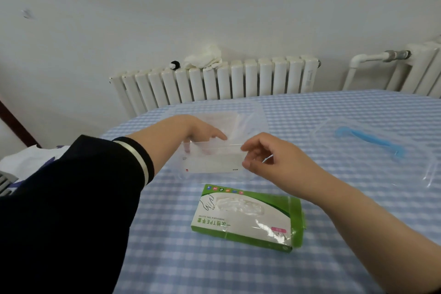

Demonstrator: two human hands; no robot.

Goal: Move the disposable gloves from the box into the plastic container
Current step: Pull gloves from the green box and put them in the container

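Left hand (202, 132): reached into the clear plastic container (214, 162) from the left, fingers bent over the near wall's rim, index finger stretched along that rim; whether it truly clamps the wall cannot be told through the clear plastic.
Right hand (269, 155): at the container's right near corner, thumb and curled fingers pinching the wall's edge.
Container: clear, rectangular, on the checked tablecloth (334, 198), just beyond the box; lid open at the far side; contents hard to make out.
Glove box (245, 217): green and white, lying flat near the table's front, between the two forearms, touched by neither hand; right end flap open.
Gloves (238, 206): pale crumpled bunch visible through the box's window, inside the box.
Blue plastic piece (372, 139): on a clear bag at the right, well apart from the hands.
Radiator (214, 81): white, behind the table, with a white cloth on top.
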